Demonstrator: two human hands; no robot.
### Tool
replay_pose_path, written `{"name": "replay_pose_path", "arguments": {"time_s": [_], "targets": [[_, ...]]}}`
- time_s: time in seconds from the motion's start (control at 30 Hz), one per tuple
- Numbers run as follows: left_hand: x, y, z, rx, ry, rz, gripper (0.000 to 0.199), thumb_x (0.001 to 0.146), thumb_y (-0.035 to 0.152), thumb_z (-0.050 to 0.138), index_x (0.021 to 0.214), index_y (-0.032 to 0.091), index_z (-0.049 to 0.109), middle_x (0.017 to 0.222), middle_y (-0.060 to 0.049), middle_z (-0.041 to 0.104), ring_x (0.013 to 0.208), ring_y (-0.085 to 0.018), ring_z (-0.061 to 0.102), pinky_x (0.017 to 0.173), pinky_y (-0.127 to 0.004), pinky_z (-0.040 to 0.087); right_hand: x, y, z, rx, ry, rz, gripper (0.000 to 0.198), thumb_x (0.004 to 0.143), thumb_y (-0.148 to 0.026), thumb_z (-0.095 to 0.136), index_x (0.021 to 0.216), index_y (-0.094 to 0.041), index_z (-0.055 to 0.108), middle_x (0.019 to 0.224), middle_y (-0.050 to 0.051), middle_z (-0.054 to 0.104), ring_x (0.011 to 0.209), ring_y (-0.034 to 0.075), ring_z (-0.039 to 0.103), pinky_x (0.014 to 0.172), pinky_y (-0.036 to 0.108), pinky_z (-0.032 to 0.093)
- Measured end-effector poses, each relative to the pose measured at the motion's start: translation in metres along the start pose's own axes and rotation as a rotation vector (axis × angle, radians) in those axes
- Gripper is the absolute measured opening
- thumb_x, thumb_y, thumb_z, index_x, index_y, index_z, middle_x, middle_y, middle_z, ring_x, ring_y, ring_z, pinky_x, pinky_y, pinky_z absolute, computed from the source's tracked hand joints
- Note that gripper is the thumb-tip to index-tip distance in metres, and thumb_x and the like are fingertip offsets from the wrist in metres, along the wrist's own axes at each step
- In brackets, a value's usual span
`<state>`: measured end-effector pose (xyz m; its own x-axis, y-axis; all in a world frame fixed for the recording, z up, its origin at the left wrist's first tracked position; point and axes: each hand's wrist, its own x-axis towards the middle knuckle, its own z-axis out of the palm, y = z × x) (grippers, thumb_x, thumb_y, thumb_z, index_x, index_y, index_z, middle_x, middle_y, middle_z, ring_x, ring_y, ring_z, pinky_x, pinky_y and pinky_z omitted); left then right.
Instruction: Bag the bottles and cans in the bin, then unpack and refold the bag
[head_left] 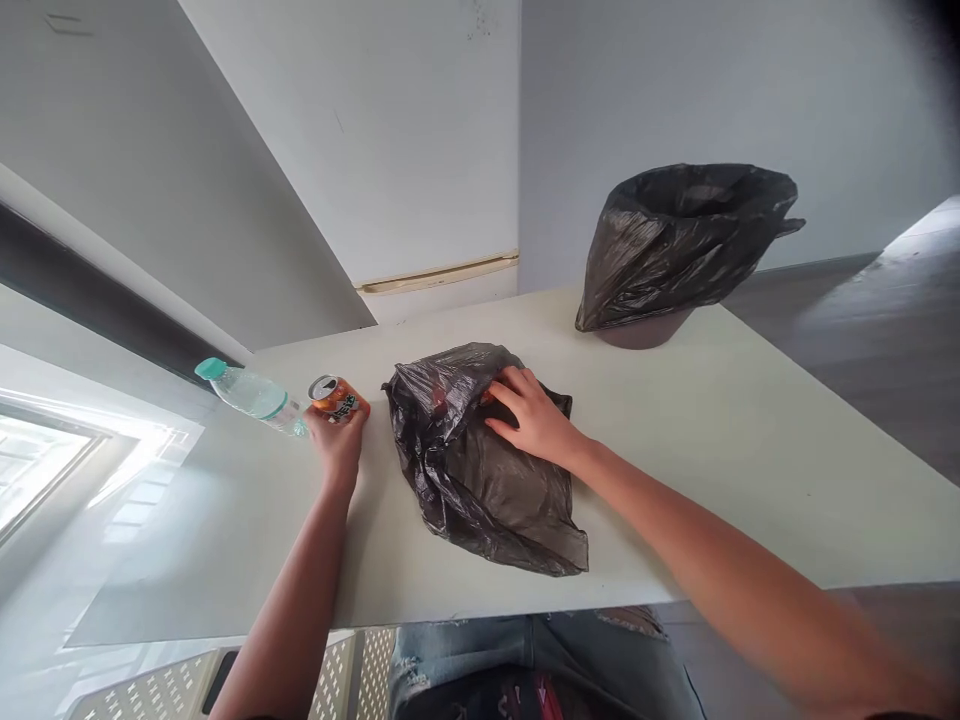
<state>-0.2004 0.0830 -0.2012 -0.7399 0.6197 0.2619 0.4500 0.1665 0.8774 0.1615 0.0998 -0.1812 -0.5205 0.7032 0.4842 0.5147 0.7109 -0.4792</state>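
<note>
head view: loose black bag [517,490] under the right hand [534,415], orange can [343,390] in the left hand [336,445]

a pale worktop [735,470] stretches across the view, the largest thing here, and a tall white panel [420,130] with a yellowed strip [442,272] near its foot rises behind it. the wearer's ripped jeans [472,660] show below the near edge, beside a cream perforated chair [165,690].

toward the far right of the worktop is a bin [645,330], draped in a black liner [675,255] that covers nearly all but its brownish base; the liner's mouth gapes upward.

the loose black bag lies crumpled at the middle of the worktop, thin enough for a reddish patch to show through its upper part. to its left, past the can, is a clear bottle [259,395] with a green cap; it looks slanted, and whether it stands or leans i cannot tell.

the right hand rests on the bag's right side, its thumb apart from the bent fingers; whether they pinch anything i cannot tell. the left hand's fingers are wrapped around the can, which sits just beside the bottle, its opened top facing up. smallest of all, an orange bit [487,397] peeks out beside the right fingertips.
</note>
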Motion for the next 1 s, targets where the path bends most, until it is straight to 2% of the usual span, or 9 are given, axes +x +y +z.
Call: {"name": "replay_pose_path", "arguments": {"time_s": [0.1, 0.17, 0.27, 0.4, 0.53, 0.67, 0.83, 0.93, 1.0], "targets": [[-0.004, 0.003, -0.002, 0.004, 0.010, 0.093, 0.080, 0.069, 0.013, 0.083, 0.139, 0.009, 0.044, 0.135, -0.015, 0.056, 0.131, -0.035, 0.060, 0.116, -0.057, 0.047, 0.004, 0.006, 0.006, -0.054, -0.030, -0.005, 0.038, 0.096, -0.027, 0.071, 0.132, -0.021, 0.060, 0.142, 0.017, 0.057, 0.137, 0.038, 0.047, 0.112, 0.058, 0.050], [-0.006, 0.005, -0.004, 0.024, 0.044, 0.151, 0.085, 0.068, 0.010, 0.079, 0.144, 0.010, 0.040, 0.146, -0.019, 0.050, 0.142, -0.036, 0.053, 0.122, -0.056, 0.041, 0.004, 0.010, 0.010, -0.085, -0.077, 0.005, 0.046, 0.095, -0.029, 0.073, 0.136, -0.021, 0.058, 0.148, 0.017, 0.055, 0.140, 0.040, 0.044, 0.111, 0.060, 0.050], [-0.010, 0.011, -0.005, 0.000, 0.085, 0.245, 0.089, 0.067, 0.010, 0.072, 0.149, 0.014, 0.036, 0.157, -0.022, 0.041, 0.149, -0.034, 0.046, 0.127, -0.053, 0.036, 0.005, 0.014, 0.012, -0.122, -0.080, 0.064, 0.048, 0.093, -0.031, 0.076, 0.137, -0.021, 0.058, 0.146, 0.018, 0.054, 0.132, 0.040, 0.048, 0.107, 0.060, 0.050], [-0.021, 0.024, -0.006, -0.067, 0.106, 0.321, 0.087, 0.069, 0.012, 0.067, 0.150, 0.016, 0.036, 0.156, -0.020, 0.042, 0.147, -0.033, 0.048, 0.129, -0.053, 0.033, 0.006, 0.013, 0.009, -0.050, -0.039, 0.092, 0.045, 0.088, -0.028, 0.077, 0.129, -0.019, 0.060, 0.135, 0.018, 0.057, 0.124, 0.038, 0.050, 0.109, 0.058, 0.048], [-0.030, 0.035, -0.007, -0.094, 0.131, 0.468, 0.088, 0.069, 0.009, 0.064, 0.152, 0.017, 0.036, 0.158, -0.019, 0.042, 0.151, -0.030, 0.045, 0.133, -0.050, 0.028, 0.007, 0.014, 0.000, 0.158, 0.018, 0.131, 0.049, 0.082, -0.025, 0.075, 0.127, -0.021, 0.057, 0.122, 0.014, 0.064, 0.117, 0.035, 0.056, 0.104, 0.052, 0.050], [-0.031, 0.036, -0.008, -0.077, 0.116, 0.476, 0.092, 0.067, 0.007, 0.064, 0.154, 0.015, 0.036, 0.160, -0.020, 0.042, 0.154, -0.030, 0.040, 0.134, -0.050, 0.025, 0.005, 0.021, -0.017, 0.464, 0.072, 0.191, 0.051, 0.084, -0.028, 0.069, 0.131, -0.024, 0.050, 0.129, 0.011, 0.061, 0.118, 0.029, 0.059, 0.106, 0.045, 0.049], [-0.033, 0.037, -0.012, -0.047, 0.126, 0.535, 0.088, 0.073, 0.006, 0.062, 0.157, 0.014, 0.037, 0.161, -0.020, 0.043, 0.155, -0.030, 0.040, 0.133, -0.052, 0.024, 0.004, 0.024, -0.037, 0.960, 0.082, 0.355, 0.051, 0.086, -0.039, 0.061, 0.131, -0.029, 0.040, 0.123, 0.007, 0.062, 0.103, 0.024, 0.063, 0.088, 0.037, 0.054], [-0.038, 0.048, -0.016, -0.077, 0.143, 0.599, 0.076, 0.079, 0.008, 0.060, 0.153, 0.015, 0.044, 0.161, -0.018, 0.047, 0.152, -0.029, 0.044, 0.130, -0.051, 0.032, 0.005, 0.014, -0.045, 1.227, 0.030, 0.419, 0.056, 0.087, -0.050, 0.060, 0.135, -0.030, 0.039, 0.122, 0.009, 0.066, 0.096, 0.024, 0.066, 0.081, 0.037, 0.056], [-0.044, 0.061, -0.021, -0.095, 0.132, 0.631, 0.054, 0.086, 0.015, 0.061, 0.140, 0.016, 0.057, 0.148, -0.016, 0.059, 0.143, -0.030, 0.053, 0.125, -0.049, 0.039, 0.003, 0.005, -0.049, 1.320, -0.044, 0.403, 0.064, 0.085, -0.057, 0.066, 0.137, -0.029, 0.042, 0.123, 0.011, 0.067, 0.095, 0.025, 0.068, 0.079, 0.037, 0.058]]}}
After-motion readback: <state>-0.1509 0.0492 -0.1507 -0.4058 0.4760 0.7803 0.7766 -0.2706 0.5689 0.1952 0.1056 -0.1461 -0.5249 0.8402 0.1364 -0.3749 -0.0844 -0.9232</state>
